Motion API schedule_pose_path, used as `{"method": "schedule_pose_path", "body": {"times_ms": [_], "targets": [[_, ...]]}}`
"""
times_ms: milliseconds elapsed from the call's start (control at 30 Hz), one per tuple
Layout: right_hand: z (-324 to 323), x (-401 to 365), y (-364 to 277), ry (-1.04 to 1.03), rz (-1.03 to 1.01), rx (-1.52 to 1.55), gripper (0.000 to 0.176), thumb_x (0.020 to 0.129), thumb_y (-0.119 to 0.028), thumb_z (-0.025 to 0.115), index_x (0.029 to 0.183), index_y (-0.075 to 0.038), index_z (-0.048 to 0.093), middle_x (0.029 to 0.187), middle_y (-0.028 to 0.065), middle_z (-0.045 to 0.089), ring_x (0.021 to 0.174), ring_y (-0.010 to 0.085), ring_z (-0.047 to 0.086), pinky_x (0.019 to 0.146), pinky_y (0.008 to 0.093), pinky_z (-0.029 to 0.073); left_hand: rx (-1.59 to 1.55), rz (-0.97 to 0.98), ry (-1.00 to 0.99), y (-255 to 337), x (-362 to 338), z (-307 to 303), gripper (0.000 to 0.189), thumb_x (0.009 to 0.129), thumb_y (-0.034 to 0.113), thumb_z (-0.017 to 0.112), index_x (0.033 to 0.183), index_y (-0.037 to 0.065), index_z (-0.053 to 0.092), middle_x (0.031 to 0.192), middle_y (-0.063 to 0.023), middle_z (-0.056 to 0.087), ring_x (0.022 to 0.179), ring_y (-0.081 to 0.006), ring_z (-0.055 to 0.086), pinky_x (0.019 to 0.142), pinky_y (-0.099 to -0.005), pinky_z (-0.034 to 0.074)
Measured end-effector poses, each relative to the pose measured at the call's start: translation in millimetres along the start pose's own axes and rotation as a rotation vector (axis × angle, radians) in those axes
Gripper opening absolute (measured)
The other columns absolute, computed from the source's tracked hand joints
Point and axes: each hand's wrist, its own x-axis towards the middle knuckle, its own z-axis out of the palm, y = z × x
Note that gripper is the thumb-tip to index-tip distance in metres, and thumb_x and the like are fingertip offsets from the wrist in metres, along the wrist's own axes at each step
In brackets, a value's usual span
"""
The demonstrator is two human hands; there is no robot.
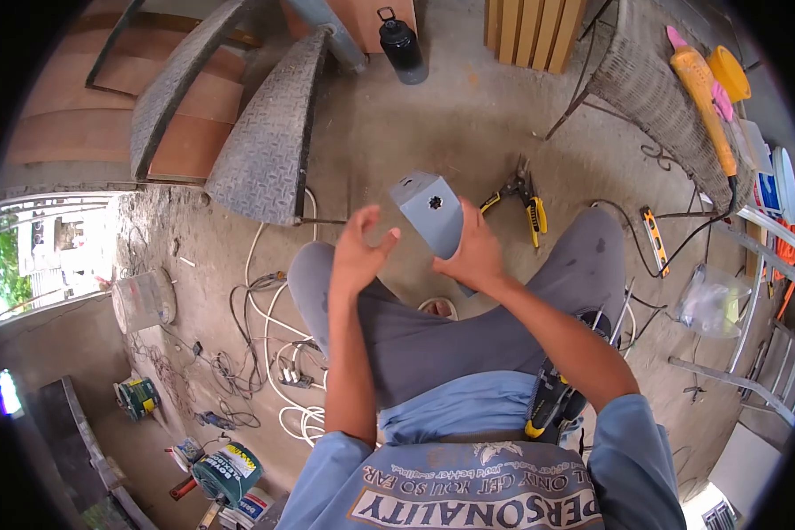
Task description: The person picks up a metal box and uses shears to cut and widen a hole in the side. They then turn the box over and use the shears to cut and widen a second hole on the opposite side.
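My right hand (474, 256) grips a grey rectangular box (431, 212) from its right side and holds it upright above my lap. A dark star-shaped hole shows on the box's top face. My left hand (359, 247) hovers just left of the box with fingers spread and curled, not touching it. I sit with knees apart in grey trousers over a concrete floor.
Yellow-handled pliers (523, 196) lie on the floor beyond the box. White cables (274, 327) coil at the left. A black bottle (402, 46) stands at the back. A wicker chair (654, 97) holds a yellow tool (702, 88). Tools hang from my belt (548, 397).
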Motion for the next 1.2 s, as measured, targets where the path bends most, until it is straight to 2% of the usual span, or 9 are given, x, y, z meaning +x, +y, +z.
{"method": "schedule_pose_path", "body": {"times_ms": [67,133,233,467,567,633,733,967,1200], "targets": [[-8,2,3,-0.031,0.038,0.012,0.098,0.058,-0.029,0.080,0.139,-0.006,0.030,0.130,0.0197,0.050,0.118,0.0376,0.053,0.093,0.0447,0.049,0.073,0.056,0.026,16,2,-15,0.077,0.073,0.012,0.081,0.139,0.005,0.042,0.136,-0.0164,0.051,0.128,-0.0291,0.048,0.105,-0.0383,0.041],[-15,3,8,-0.061,0.075,0.021,0.098,0.058,-0.030,0.080,0.139,-0.007,0.031,0.130,0.0195,0.051,0.116,0.0367,0.055,0.094,0.0433,0.049,0.447,0.310,-0.066,35,11,-23,0.094,0.062,0.004,0.082,0.144,0.013,0.037,0.145,-0.0145,0.042,0.134,-0.0341,0.040,0.110,-0.0420,0.037],[-27,5,16,-0.065,-0.008,0.010,0.097,0.058,-0.031,0.080,0.138,-0.007,0.032,0.127,0.0201,0.054,0.113,0.0362,0.057,0.092,0.0426,0.050,0.429,0.417,-0.232,45,30,-13,0.102,0.058,0.002,0.082,0.146,0.016,0.034,0.150,-0.0128,0.033,0.137,-0.0362,0.034,0.113,-0.0442,0.034],[-46,1,10,-0.274,0.037,-0.043,0.097,0.059,-0.032,0.082,0.138,-0.006,0.033,0.124,0.0211,0.056,0.112,0.0367,0.058,0.092,0.0431,0.049,0.317,0.540,-0.385,55,49,13,0.106,0.055,0.008,0.086,0.146,0.015,0.033,0.150,-0.0133,0.033,0.138,-0.0345,0.034,0.114,-0.0434,0.033],[-42,-2,9,-0.288,0.030,-0.055,0.093,0.060,-0.030,0.080,0.137,-0.006,0.033,0.125,0.0200,0.055,0.113,0.0350,0.058,0.091,0.0427,0.050,0.183,0.544,-0.423,51,50,18,0.102,0.058,0.018,0.087,0.146,0.013,0.035,0.145,-0.0153,0.040,0.135,-0.0337,0.039,0.112,-0.0423,0.034],[-36,-4,13,-0.271,0.010,-0.033,0.093,0.060,-0.030,0.080,0.137,-0.005,0.033,0.126,0.0197,0.055,0.114,0.0347,0.058,0.091,0.0426,0.050,0.103,0.505,-0.417,50,49,18,0.092,0.065,0.032,0.084,0.143,0.011,0.039,0.142,-0.0159,0.044,0.133,-0.0346,0.040,0.110,-0.0430,0.034],[-35,-4,16,-0.221,-0.050,-0.027,0.093,0.060,-0.029,0.079,0.137,-0.005,0.033,0.128,0.0193,0.053,0.114,0.0349,0.057,0.091,0.0426,0.050,0.023,0.585,-0.375,38,57,26,0.078,0.073,0.030,0.077,0.140,0.008,0.043,0.135,-0.0174,0.048,0.124,-0.0333,0.047,0.106,-0.0402,0.036],[-41,-2,18,-0.264,-0.008,-0.030,0.093,0.060,-0.029,0.079,0.138,-0.007,0.033,0.127,0.0197,0.053,0.113,0.0377,0.057,0.091,0.0444,0.050,0.015,0.605,-0.347,34,55,33,0.070,0.077,0.028,0.074,0.137,0.006,0.045,0.135,-0.0186,0.047,0.124,-0.0336,0.047,0.106,-0.0400,0.035],[-38,-4,17,-0.270,0.000,-0.028,0.095,0.061,-0.035,0.080,0.139,-0.007,0.033,0.130,0.0188,0.051,0.114,0.0366,0.057,0.091,0.0440,0.050,-0.100,0.622,-0.288,25,61,38,0.055,0.084,0.038,0.066,0.127,0.006,0.054,0.127,-0.0179,0.052,0.120,-0.0347,0.049,0.103,-0.0413,0.037]]}}
